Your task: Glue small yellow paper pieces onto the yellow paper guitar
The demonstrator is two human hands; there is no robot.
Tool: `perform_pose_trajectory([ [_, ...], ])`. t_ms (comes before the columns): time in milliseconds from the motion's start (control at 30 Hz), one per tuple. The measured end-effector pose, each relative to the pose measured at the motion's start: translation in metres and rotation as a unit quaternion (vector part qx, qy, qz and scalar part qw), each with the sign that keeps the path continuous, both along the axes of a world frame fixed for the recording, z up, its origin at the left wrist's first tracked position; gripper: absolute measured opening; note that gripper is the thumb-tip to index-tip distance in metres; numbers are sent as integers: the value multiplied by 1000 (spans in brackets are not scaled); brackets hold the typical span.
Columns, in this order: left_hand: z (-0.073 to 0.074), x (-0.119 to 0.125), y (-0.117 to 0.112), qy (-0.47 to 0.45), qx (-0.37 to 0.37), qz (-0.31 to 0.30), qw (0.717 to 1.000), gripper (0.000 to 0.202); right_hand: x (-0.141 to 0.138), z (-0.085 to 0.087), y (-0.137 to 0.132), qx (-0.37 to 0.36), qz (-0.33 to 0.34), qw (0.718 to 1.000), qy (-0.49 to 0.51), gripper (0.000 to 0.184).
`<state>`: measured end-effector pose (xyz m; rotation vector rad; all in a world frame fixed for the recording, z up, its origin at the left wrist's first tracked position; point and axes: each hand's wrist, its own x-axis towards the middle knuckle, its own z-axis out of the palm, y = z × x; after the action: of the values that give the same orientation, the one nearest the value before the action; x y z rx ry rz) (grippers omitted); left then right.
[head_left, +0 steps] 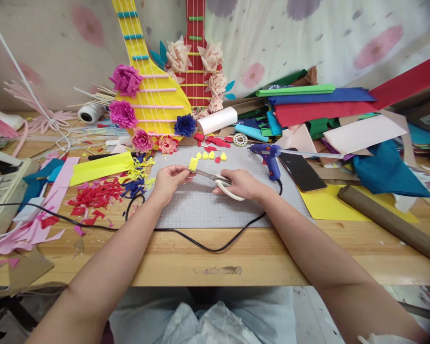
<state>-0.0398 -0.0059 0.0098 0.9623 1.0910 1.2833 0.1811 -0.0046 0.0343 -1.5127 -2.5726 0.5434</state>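
Observation:
My left hand [172, 180] pinches a small piece of yellow crepe paper [193, 164] above the grey cutting mat [200, 215]. My right hand [241, 184] grips a pair of scissors [229, 188] with white handles, its blades pointing left and reaching the lower edge of the yellow piece. Just beyond, several small yellow petal shapes [211, 155] lie in a row on the mat, with red petal pieces [218, 141] behind them. To the right of the petals rests a blue glue gun [268, 157] with a clear glue stick in its back.
A yellow paper guitar [157, 102] and a red one [196, 62], both flower-trimmed, stand at the back. Red scraps [96, 196] and a yellow paper strip [100, 168] lie left. A phone [303, 169], a brown tube [387, 222] and paper rolls lie right. A black cord [215, 249] loops in front.

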Motion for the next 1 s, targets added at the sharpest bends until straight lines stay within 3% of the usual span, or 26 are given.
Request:
perform_pose_trajectory([
  [367, -1, 2, 1, 17, 18, 30, 999, 34, -1, 3, -1, 6, 5, 1000, -22, 51],
  [1000, 0, 0, 1, 14, 14, 20, 1000, 33, -2, -1, 1, 9, -12, 1000, -5, 50],
])
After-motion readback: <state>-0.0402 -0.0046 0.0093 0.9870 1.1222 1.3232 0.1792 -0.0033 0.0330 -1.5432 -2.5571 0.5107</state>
